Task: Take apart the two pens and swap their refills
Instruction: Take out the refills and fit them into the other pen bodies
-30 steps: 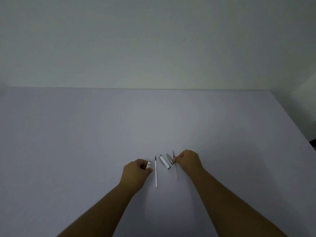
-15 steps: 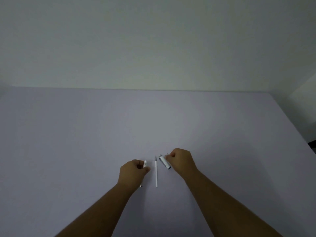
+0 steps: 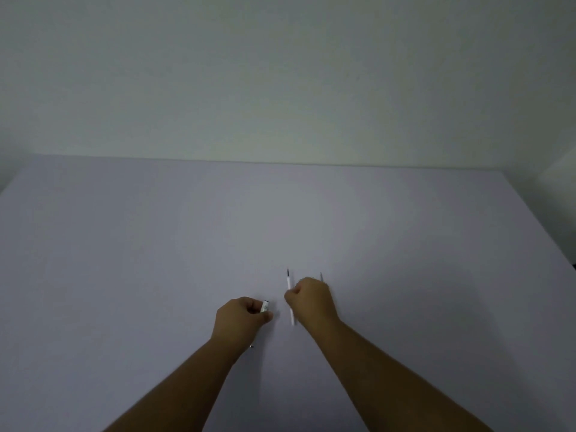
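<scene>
While L hand (image 3: 241,316) grips a white barrel (image 3: 265,306), R hand (image 3: 310,299) is fisted round a refill (image 3: 289,280) on table (image 3: 124,260).

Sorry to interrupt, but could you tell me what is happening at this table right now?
A person is working on pens that have been taken apart on a pale table. The left hand is closed around a white pen barrel, whose end sticks out past the fingers. The right hand is closed over a thin white refill, whose dark tip points away from the person. A second thin piece shows just beyond the right hand; what it is cannot be told.
</scene>
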